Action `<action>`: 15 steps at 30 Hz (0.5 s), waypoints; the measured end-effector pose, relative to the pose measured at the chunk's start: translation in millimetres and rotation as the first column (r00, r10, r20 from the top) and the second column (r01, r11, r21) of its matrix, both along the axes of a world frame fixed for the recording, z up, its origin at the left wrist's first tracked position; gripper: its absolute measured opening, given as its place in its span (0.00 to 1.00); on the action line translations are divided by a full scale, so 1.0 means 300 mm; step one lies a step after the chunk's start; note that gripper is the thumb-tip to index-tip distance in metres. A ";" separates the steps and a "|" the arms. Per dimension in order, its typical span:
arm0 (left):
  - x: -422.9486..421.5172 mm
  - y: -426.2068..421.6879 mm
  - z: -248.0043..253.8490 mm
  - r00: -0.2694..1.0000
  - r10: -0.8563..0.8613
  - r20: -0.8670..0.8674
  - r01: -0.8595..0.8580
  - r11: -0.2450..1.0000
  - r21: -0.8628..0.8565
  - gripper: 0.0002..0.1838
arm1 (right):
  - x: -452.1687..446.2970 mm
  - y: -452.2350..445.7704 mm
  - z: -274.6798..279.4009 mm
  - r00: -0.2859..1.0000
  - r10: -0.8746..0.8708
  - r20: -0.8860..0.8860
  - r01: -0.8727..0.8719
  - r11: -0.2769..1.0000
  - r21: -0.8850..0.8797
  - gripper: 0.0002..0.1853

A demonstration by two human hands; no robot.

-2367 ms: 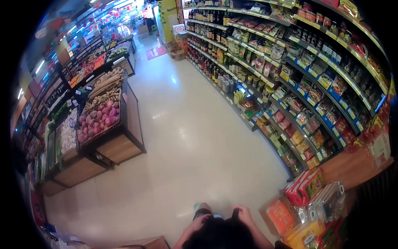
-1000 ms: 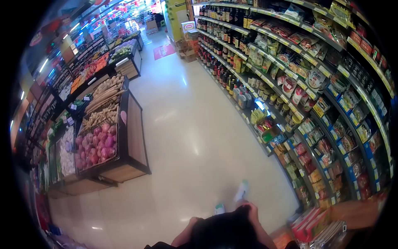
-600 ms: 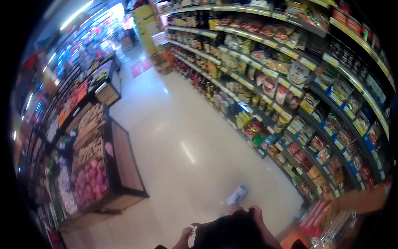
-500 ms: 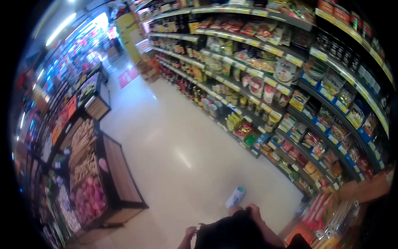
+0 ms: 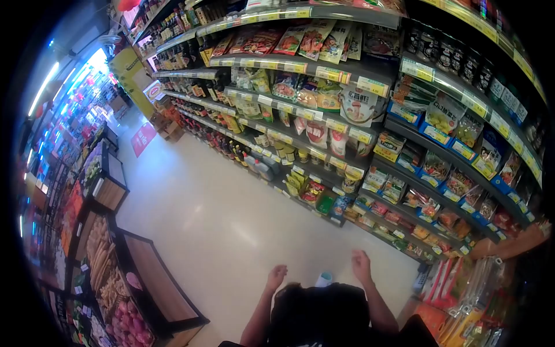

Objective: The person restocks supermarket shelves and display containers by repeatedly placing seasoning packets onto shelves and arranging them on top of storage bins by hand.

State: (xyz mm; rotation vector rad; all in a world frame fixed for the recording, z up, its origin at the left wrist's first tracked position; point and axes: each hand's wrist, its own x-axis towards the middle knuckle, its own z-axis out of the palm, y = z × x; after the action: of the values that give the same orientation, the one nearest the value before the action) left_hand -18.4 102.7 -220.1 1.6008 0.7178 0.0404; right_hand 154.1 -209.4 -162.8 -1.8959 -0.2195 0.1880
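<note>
Both of my hands are raised over the floor at the lower middle, one on each side of my dark clothing. My left hand point(image 5: 277, 276) has loosely bent fingers with nothing visible in them. Across from it, my right hand point(image 5: 361, 266) is slightly higher, its fingers loosely bent and also empty. Neither hand touches a shelf or any goods. Between them the tip of a light shoe point(image 5: 324, 279) shows on the floor. Nearest beyond my hands are the lower shelves with green and yellow packets point(image 5: 296, 184) and a green box point(image 5: 325, 203).
Long shelves point(image 5: 272, 103) of bottles, jars and packets curve along the right. A produce stand point(image 5: 156, 272) with red onions point(image 5: 128, 324) and roots is at the lower left. Packaged goods point(image 5: 457, 286) lie at the lower right. Cardboard boxes point(image 5: 169, 128) stand by the yellow pillar point(image 5: 130, 75).
The view has swung right, toward the shelves, which now look larger. Both hands have come away from the dark clothing and risen; my right hand has let go of its edge.
</note>
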 end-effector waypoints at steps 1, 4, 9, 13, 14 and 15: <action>0.069 0.027 0.034 0.997 -0.057 0.042 0.054 0.997 0.058 0.14 | 0.078 0.039 0.111 0.999 0.007 -0.039 -0.006 0.999 0.036 0.14; 0.319 0.066 0.220 0.973 -0.133 0.187 0.114 0.987 0.110 0.17 | 0.292 0.147 0.451 0.978 0.016 0.209 -0.052 0.984 0.170 0.16; 0.807 0.107 0.671 0.841 -0.249 0.480 0.150 0.961 0.234 0.12 | 0.570 0.279 0.912 0.856 -0.047 0.515 -0.132 0.943 0.305 0.20; 1.220 0.070 1.131 0.624 -0.377 0.685 0.178 0.922 0.345 0.10 | 0.751 0.375 1.173 0.834 -0.053 0.549 -0.198 0.901 0.387 0.27; 1.340 0.056 1.223 0.488 -0.407 0.772 0.179 0.913 0.368 0.10 | 0.826 0.405 1.225 0.834 -0.045 0.550 -0.261 0.846 0.465 0.29; 1.425 0.028 1.348 0.454 -0.421 0.785 0.133 0.904 0.407 0.10 | 0.897 0.432 1.273 0.838 -0.035 0.545 -0.316 0.782 0.537 0.30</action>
State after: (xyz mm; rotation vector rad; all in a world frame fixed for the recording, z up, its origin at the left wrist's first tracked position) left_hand 409.2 111.1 184.4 1.6854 -0.3966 0.7043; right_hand 423.2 -79.8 219.1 -1.2291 -0.7231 -0.2945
